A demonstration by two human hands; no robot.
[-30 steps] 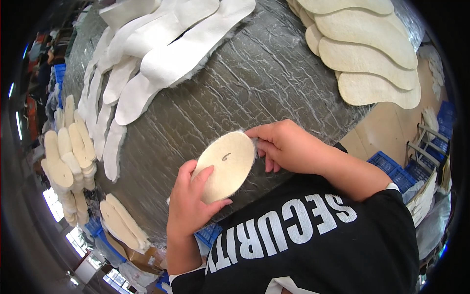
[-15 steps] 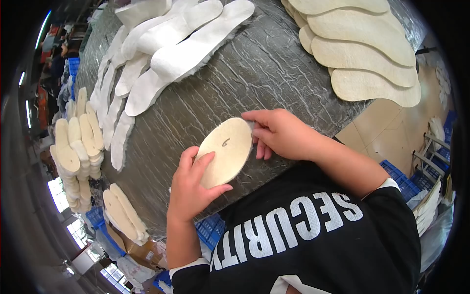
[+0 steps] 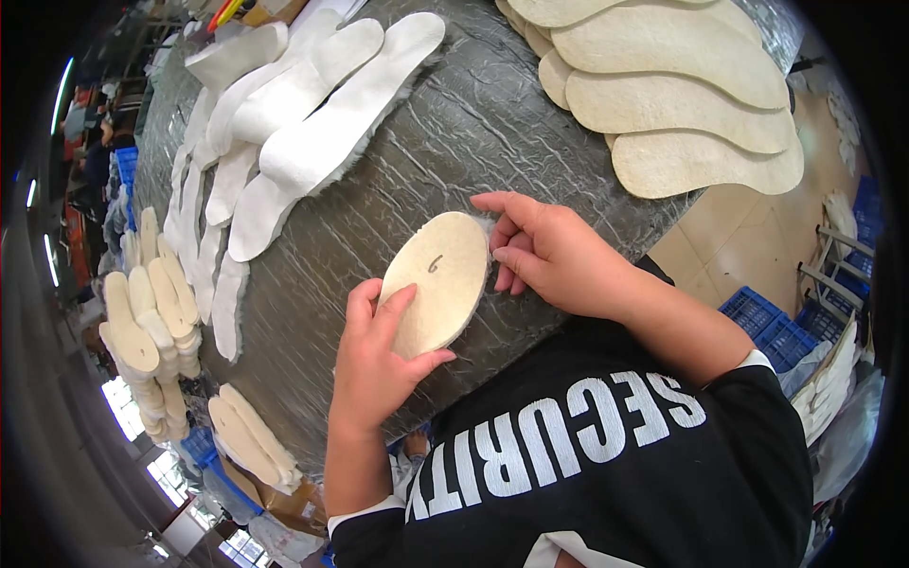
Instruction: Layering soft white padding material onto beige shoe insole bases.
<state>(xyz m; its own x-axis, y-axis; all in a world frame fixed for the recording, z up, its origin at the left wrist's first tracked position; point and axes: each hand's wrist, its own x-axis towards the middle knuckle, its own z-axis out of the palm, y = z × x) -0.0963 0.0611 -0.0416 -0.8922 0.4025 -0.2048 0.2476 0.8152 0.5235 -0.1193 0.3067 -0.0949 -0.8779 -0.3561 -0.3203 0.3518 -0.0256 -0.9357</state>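
A cream, felt-like insole (image 3: 443, 275) is tilted up above the dark table, its rounded end facing me and a small dark handwritten mark on it. My left hand (image 3: 371, 355) grips its near left part, thumb along the lower edge and fingers over the face. At the far right edge, my right hand (image 3: 544, 248) has its fingers curled and its thumb close against the rim. A little whitish fuzz shows between them. The exact grip of the right fingertips is partly hidden.
White fleece-edged insoles (image 3: 312, 133) lie overlapping at the far left. Cream insoles (image 3: 682, 114) are fanned out at the far right. More insole stacks (image 3: 151, 331) stand along the left edge, with a cream pair (image 3: 251, 440) nearer. Blue crates (image 3: 772, 327) sit on the floor at right.
The view has shifted, so the table's insole piles at left sit lower and further left. My left hand keeps its hold; my right fingers are curled more at the insole's edge.
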